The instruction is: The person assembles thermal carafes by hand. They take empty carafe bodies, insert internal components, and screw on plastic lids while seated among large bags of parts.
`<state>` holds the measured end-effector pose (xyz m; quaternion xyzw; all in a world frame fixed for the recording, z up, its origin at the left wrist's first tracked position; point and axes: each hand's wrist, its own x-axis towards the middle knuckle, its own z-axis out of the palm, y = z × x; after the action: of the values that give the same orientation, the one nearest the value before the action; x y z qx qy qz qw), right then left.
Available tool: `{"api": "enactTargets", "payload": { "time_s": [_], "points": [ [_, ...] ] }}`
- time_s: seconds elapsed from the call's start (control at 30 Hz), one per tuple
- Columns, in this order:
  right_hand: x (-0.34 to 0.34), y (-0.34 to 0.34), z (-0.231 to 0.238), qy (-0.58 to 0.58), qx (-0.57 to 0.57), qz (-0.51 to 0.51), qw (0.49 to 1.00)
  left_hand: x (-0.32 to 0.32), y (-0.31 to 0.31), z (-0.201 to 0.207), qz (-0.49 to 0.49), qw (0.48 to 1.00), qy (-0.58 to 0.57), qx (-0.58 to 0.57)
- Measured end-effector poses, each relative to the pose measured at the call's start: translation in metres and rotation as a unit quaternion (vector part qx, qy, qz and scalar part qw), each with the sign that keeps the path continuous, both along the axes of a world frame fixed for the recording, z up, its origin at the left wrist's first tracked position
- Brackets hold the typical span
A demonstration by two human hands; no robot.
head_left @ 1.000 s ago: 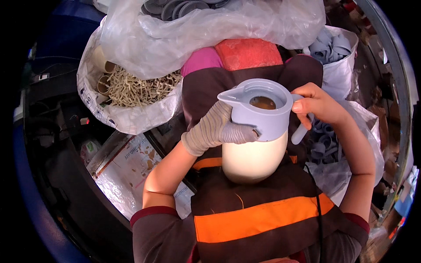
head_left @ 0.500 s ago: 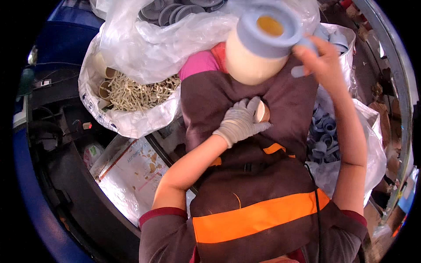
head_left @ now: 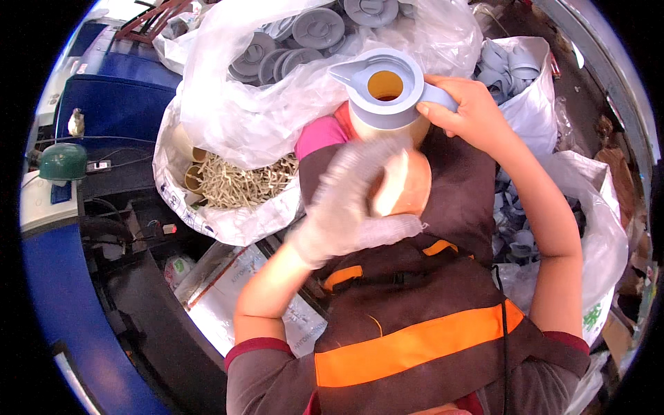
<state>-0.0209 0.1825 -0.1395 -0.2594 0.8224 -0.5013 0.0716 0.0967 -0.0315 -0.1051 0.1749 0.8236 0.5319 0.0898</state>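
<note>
A worker sat over a cream jug [head_left: 404, 181] held on the lap, and everything else is placed here from that jug. Far to its left stood a green dome-shaped object [head_left: 62, 160] on a blue machine [head_left: 117, 97]. Nearer on the left, an open bag of pale sticks [head_left: 238, 185] gaped within arm's reach, seemingly as a parts supply. Above and left of the jug, a clear sack of grey lids [head_left: 290, 48] lay slumped, its mouth turned toward the worker.

The gloved left hand [head_left: 349, 200] lay against the jug's front, blurred; its fingers [head_left: 387, 155] looked spread and curved over the jug's side, apparently steadying it, though whether they truly gripped could not be told. The grey spouted lid [head_left: 384, 86] sat on top of the jug, its round opening facing up.

The bare right hand [head_left: 474, 114] was clamped on the lid's handle, fingers [head_left: 432, 107] wrapped over it from the right, seemingly to keep the lid square on the jug. Right of the jug, a white bag of grey parts [head_left: 522, 66] stood open.
</note>
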Motion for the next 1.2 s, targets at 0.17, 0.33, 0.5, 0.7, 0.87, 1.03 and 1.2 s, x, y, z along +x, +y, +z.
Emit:
{"api": "enactTargets", "payload": {
  "time_s": [0.17,0.33,0.5,0.7,0.87,1.03,1.2],
  "points": [
    [0.0,0.003,0.009,-0.021,0.011,-0.004,1.0,-0.073,0.003,0.082,0.139,0.888,0.422,-0.122],
    [-0.008,0.002,-0.02,0.19,0.019,-0.01,0.982,-0.109,0.021,0.034,0.098,0.88,0.345,-0.31],
    [0.017,0.029,-0.022,0.057,0.144,-0.044,0.987,-0.111,0.029,0.035,0.08,0.885,0.346,-0.303],
    [0.02,0.017,-0.018,0.098,0.177,-0.078,0.976,-0.109,0.02,0.05,0.107,0.912,0.312,-0.242],
    [0.017,0.025,-0.029,0.118,0.195,-0.098,0.969,-0.093,0.015,0.132,0.151,0.911,0.377,-0.076],
    [0.02,0.025,-0.033,0.139,0.166,-0.098,0.971,-0.076,0.008,0.17,0.111,0.865,0.458,-0.172],
    [0.025,0.015,-0.026,0.105,0.221,-0.054,0.968,-0.09,0.029,0.03,0.084,0.837,0.409,-0.354]
  ]
}}
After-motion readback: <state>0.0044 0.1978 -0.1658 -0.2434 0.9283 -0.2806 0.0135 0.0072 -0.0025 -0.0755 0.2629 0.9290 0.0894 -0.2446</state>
